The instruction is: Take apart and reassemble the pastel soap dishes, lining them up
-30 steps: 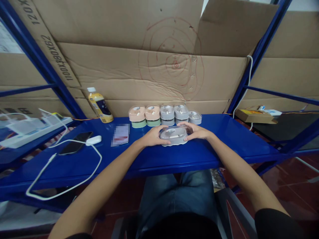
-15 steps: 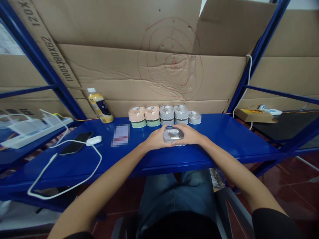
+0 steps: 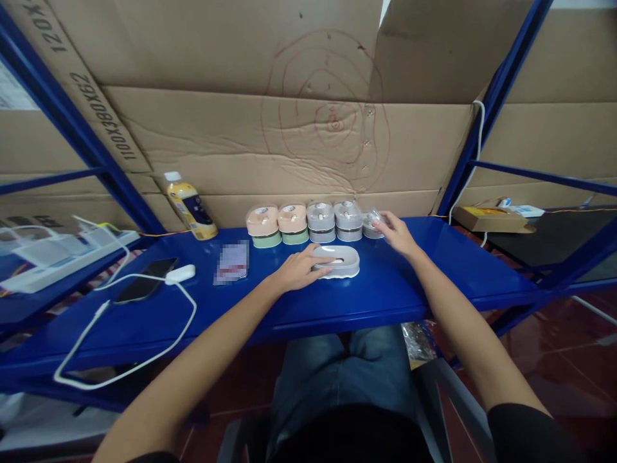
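A grey oval container [image 3: 351,265] with a small dark opening in its top sits on the blue table in front of me. My left hand [image 3: 303,265] grips its left end, with fingers reaching over the top. Further back, my right hand [image 3: 396,233] holds a clear plastic lid [image 3: 375,217] by its right side. That lid is tilted over a low grey container [image 3: 370,232] at the right end of the row. Whether the two touch is hard to tell.
Beside it stand two-high stacks: grey ones [image 3: 348,222] and peach-over-green ones [image 3: 263,222]. Further left are a yellow bottle [image 3: 191,209], a blurred card [image 3: 232,262], a phone [image 3: 147,280] and a white cable [image 3: 193,315]. Cardboard [image 3: 216,128] walls off the back.
Both hands were around the clear-topped container in front. The clear lid has come off it and moved back right in my right hand. My left hand has stayed at the container.
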`<state>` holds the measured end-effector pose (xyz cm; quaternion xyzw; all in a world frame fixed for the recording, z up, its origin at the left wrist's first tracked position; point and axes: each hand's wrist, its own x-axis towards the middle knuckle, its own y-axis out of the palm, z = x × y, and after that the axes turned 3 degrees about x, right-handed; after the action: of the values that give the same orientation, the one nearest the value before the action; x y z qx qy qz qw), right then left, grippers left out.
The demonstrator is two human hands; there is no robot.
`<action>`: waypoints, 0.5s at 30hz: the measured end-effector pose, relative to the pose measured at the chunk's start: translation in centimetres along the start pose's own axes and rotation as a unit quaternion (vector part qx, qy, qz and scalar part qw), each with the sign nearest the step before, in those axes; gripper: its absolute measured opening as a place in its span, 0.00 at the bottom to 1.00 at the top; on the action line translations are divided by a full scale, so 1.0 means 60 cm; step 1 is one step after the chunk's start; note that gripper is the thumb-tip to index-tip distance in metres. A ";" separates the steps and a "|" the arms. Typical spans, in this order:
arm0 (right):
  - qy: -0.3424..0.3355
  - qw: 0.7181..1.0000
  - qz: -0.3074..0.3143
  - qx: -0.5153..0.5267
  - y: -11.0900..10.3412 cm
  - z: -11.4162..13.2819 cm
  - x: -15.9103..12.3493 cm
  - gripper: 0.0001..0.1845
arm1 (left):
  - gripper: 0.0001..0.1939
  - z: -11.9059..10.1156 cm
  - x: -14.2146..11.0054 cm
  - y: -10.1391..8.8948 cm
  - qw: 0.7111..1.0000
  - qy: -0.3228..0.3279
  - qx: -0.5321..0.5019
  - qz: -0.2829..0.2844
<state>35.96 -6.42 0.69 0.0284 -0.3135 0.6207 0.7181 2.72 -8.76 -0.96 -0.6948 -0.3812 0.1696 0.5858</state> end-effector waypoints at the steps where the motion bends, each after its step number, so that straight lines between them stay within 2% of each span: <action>1: 0.000 1.000 0.002 -0.002 0.002 -0.002 0.000 0.31 | 0.25 0.004 0.001 0.001 1.000 0.000 -0.006 -0.005; 5: -0.003 1.000 0.010 -0.009 0.003 -0.003 0.001 0.34 | 0.25 0.031 0.005 -0.009 0.997 0.008 -0.047 -0.053; 9: -0.001 0.999 0.041 -0.020 -0.008 -0.001 0.002 0.34 | 0.27 0.073 -0.002 -0.040 0.988 -0.015 -0.079 -0.129; 11: 0.008 0.997 0.071 -0.021 -0.012 -0.002 0.003 0.33 | 0.27 0.094 -0.010 -0.055 0.988 -0.027 -0.065 -0.137; 15: 0.022 0.994 0.106 -0.029 -0.015 -0.009 0.006 0.31 | 0.27 0.128 -0.025 -0.068 0.992 -0.061 -0.024 -0.109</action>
<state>37.00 -6.06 0.77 -0.0396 -0.3172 0.6842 0.6555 -4.85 -4.48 0.64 -0.6518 -0.4934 0.1375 0.5593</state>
